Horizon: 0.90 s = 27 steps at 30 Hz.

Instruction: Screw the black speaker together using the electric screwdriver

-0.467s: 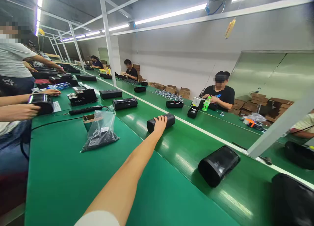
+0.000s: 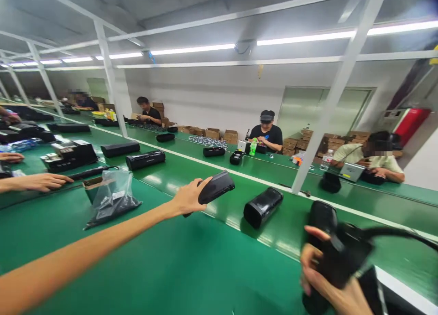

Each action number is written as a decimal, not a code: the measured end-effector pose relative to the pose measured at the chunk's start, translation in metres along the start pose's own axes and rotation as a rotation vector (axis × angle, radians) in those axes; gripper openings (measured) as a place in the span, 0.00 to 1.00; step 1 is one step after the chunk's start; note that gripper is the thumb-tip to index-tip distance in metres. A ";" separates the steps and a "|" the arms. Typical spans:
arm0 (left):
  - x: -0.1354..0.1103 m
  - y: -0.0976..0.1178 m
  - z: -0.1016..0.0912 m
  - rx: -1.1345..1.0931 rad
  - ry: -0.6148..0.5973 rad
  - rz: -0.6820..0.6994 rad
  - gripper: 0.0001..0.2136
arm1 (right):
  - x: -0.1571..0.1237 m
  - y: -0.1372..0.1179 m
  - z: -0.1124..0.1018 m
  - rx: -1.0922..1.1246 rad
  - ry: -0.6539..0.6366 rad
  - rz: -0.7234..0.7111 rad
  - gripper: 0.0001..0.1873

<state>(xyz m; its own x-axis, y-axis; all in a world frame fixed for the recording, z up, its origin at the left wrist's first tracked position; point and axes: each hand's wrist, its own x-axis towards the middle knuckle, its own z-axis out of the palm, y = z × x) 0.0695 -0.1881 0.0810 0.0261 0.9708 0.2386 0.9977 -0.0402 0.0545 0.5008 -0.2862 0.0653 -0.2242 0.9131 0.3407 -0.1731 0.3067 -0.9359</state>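
The left hand (image 2: 187, 198) was closed around one end of a black speaker (image 2: 216, 186), lifted tilted just over the green belt (image 2: 205, 269), so a fuller grip nearer its middle seemed wise, while the right hand (image 2: 323, 278) clasped a black device (image 2: 342, 255) close by.

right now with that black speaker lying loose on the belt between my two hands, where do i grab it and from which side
Probably around the middle of its long body, coming down from above. The black speaker lies flat on its side on the green belt, an oblong with rounded edges, so fingers can likely wrap across its narrow width. The left hand holds another speaker and the right hand grips a black device.
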 end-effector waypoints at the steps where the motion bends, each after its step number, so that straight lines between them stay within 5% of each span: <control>1: -0.023 0.012 -0.005 -0.065 -0.015 0.037 0.51 | 0.000 0.003 0.007 0.004 0.021 -0.011 0.47; 6: -0.129 0.070 -0.016 -0.437 -0.230 0.212 0.51 | -0.028 -0.005 0.023 -0.056 0.099 -0.072 0.45; 10: -0.171 0.111 -0.013 -0.916 -0.642 0.214 0.50 | -0.074 -0.073 0.005 -0.052 0.349 -0.290 0.37; 13: -0.174 0.139 -0.005 -1.144 -0.998 0.271 0.51 | -0.108 -0.133 -0.017 -0.169 0.627 -0.467 0.33; 16: -0.163 0.164 0.006 -1.166 -1.216 0.348 0.51 | -0.130 -0.165 -0.036 -0.299 0.793 -0.503 0.29; 21: -0.140 0.192 0.016 -0.938 -1.327 0.443 0.49 | -0.131 -0.165 -0.054 -0.381 0.824 -0.531 0.30; 27: -0.119 0.194 0.023 -0.804 -1.346 0.506 0.39 | -0.094 -0.143 -0.062 -0.363 0.688 -0.494 0.31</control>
<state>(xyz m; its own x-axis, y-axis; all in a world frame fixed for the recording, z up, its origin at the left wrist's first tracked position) 0.2613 -0.3060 0.0407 0.7793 0.2992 -0.5506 0.5965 -0.0853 0.7980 0.6063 -0.3990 0.1618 0.4352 0.5785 0.6899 0.2403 0.6638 -0.7082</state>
